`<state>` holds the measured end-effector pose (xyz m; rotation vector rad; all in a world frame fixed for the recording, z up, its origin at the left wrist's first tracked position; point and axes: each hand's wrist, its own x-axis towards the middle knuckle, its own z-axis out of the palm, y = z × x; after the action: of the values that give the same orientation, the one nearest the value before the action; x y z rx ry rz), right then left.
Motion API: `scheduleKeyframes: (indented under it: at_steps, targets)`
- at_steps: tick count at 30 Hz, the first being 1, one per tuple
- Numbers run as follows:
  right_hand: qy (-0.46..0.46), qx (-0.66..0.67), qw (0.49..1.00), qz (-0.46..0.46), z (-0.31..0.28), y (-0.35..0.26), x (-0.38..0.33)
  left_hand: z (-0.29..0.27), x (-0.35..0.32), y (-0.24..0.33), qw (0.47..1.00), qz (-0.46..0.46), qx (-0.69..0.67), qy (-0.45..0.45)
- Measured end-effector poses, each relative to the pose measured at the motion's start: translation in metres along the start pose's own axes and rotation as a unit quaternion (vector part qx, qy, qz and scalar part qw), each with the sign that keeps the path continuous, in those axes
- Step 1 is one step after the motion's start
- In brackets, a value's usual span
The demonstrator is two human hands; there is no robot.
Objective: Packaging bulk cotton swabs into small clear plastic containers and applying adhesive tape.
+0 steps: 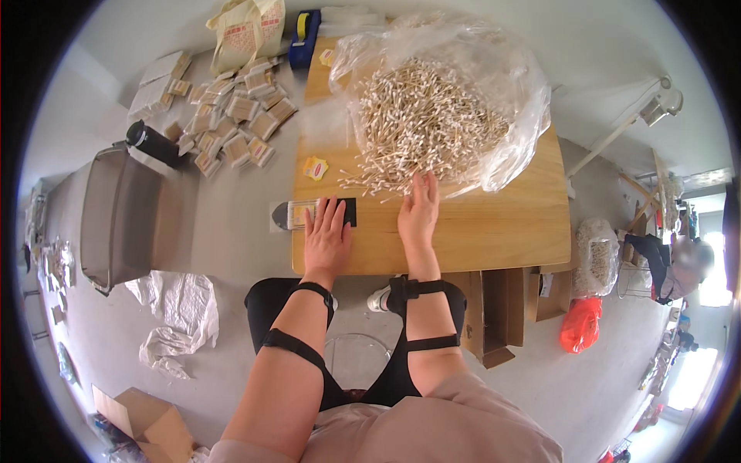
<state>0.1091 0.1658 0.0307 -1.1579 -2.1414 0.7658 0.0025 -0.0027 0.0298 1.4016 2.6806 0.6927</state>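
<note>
Head view: the left grip lies palm down with its fingers extended and slightly spread, resting over a small flat pack near the front left corner of the wooden surface. The right grip reaches the near edge of a large heap of cotton swabs, its fingers nearly straight and close together; whether they have hold of any swab cannot be told. The heap spreads from a clear plastic bag on the far part of the surface. Yellow-and-white cards lie left of the heap. Farther left are many small packages, a black bottle and, beyond, a blue tape dispenser. A red bag rests at lower right.
</note>
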Motion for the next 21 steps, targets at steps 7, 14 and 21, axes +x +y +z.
scheduleKeyframes:
  at_steps: [7,14,21]
  targets:
    - [0.072,-0.055,0.994,-0.068,-0.011,0.008,-0.019,0.001,0.001,0.003,1.0,0.004,-0.004,0.015]
    - [-0.01,-0.037,0.993,-0.114,-0.009,-0.002,-0.025,0.0,0.001,0.001,0.999,0.007,-0.012,0.035]
    - [-0.16,0.05,0.968,-0.185,-0.005,-0.01,-0.01,-0.003,-0.001,-0.002,0.998,0.026,-0.013,0.052]
